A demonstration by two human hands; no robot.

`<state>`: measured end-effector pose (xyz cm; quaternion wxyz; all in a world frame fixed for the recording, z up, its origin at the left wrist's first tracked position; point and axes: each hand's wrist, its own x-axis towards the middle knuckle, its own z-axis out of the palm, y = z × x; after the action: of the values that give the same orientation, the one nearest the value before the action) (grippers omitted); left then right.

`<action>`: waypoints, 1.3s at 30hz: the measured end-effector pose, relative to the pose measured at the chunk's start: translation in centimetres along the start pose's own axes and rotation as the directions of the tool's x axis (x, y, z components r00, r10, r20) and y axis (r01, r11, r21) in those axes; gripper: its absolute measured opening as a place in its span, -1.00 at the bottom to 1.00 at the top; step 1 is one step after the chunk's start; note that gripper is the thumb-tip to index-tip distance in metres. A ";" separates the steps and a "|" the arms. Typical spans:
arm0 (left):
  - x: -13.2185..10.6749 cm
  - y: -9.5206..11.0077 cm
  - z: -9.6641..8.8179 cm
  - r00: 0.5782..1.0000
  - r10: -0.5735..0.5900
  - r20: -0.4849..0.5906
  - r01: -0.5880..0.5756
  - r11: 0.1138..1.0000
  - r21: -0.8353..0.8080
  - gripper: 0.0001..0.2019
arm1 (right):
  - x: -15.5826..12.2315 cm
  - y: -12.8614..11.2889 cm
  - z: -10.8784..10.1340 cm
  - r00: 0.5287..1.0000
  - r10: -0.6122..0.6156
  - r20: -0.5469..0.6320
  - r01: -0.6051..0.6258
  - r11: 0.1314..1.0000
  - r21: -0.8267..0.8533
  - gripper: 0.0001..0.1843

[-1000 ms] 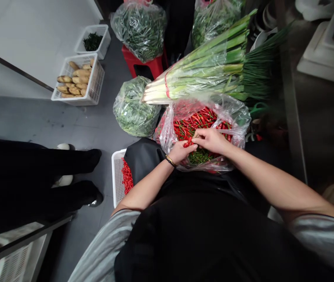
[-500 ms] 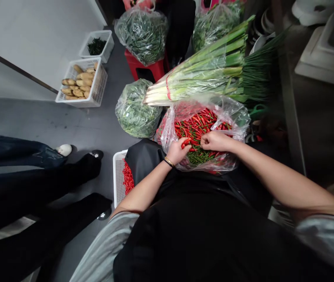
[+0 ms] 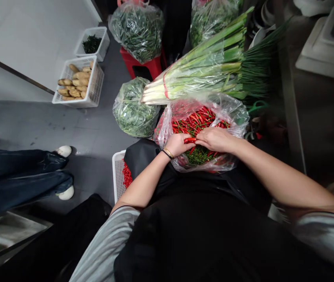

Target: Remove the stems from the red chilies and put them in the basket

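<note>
Both your left hand (image 3: 176, 144) and right hand (image 3: 216, 140) are pinching slender, glossy chillies (image 3: 189, 140) close together over a crinkled plastic bag (image 3: 236, 113).

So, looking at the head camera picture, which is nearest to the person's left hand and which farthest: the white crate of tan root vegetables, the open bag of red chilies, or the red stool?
1. Open bag of red chilies: right at the left hand.
2. Red stool: ahead, slightly left.
3. White crate of tan root vegetables: farther left and ahead.

The chilli bag (image 3: 235, 111) opens upward; leeks (image 3: 202, 74) block beyond.
</note>
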<state>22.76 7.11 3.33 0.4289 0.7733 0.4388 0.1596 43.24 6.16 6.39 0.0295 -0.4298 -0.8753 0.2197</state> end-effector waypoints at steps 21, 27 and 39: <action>-2.0 0.6 -0.9 0.985 -0.165 0.057 0.167 0.788 -0.592 -0.69 | 1.1 1.8 2.8 0.996 -0.022 0.090 0.046 0.959 -0.279 -0.67; -1.0 1.7 1.4 0.996 -0.079 0.040 0.086 0.966 -0.245 -0.81 | -1.9 1.0 1.7 0.998 -0.052 -0.034 0.059 0.970 0.234 -0.68; -3.9 -1.3 -1.1 0.958 -0.260 0.121 0.191 0.267 -0.945 -0.69 | 3.5 -0.2 3.6 0.943 0.308 0.125 -0.260 0.918 -0.301 -0.63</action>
<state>19.21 4.84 3.39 0.8061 0.2954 0.3775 0.3470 40.04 7.46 2.70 -0.1385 -0.5320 -0.8249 0.1314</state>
